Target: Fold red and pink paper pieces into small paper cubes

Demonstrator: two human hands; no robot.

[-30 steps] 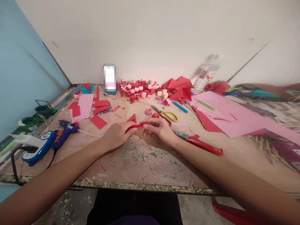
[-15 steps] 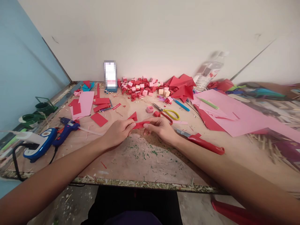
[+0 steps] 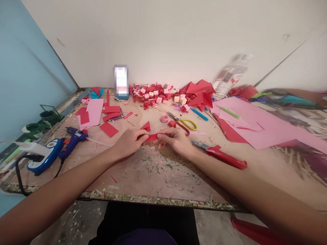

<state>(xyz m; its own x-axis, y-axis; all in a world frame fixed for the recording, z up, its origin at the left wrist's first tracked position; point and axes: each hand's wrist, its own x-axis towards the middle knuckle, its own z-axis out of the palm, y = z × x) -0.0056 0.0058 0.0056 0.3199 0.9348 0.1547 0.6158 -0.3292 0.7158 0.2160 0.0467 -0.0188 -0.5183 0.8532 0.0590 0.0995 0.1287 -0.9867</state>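
Observation:
A narrow folded strip of red paper (image 3: 152, 137) is stretched between my two hands above the table's middle. My left hand (image 3: 130, 141) pinches its left end between thumb and forefinger. At the other end, my right hand (image 3: 176, 140) grips the strip with thumb and fingertips, the other fingers curled beneath. Just behind the strip lies a red paper triangle (image 3: 146, 126). A small pink folded paper box (image 3: 164, 118) and a red one (image 3: 172, 124) sit beyond my right hand, beside yellow-and-red-handled scissors (image 3: 187, 124).
A red-handled knife (image 3: 226, 157) lies by my right forearm. To the left are a blue glue gun (image 3: 73, 141) and a blue power strip (image 3: 46, 156). Behind stand a phone (image 3: 121, 81), a heap of small paper boxes (image 3: 153, 95) and a plastic bottle (image 3: 231, 76). Pink sheets (image 3: 268, 126) cover the right.
The view has shifted very slightly. Both hands keep their pinch on the red paper strip, with hardly any visible movement.

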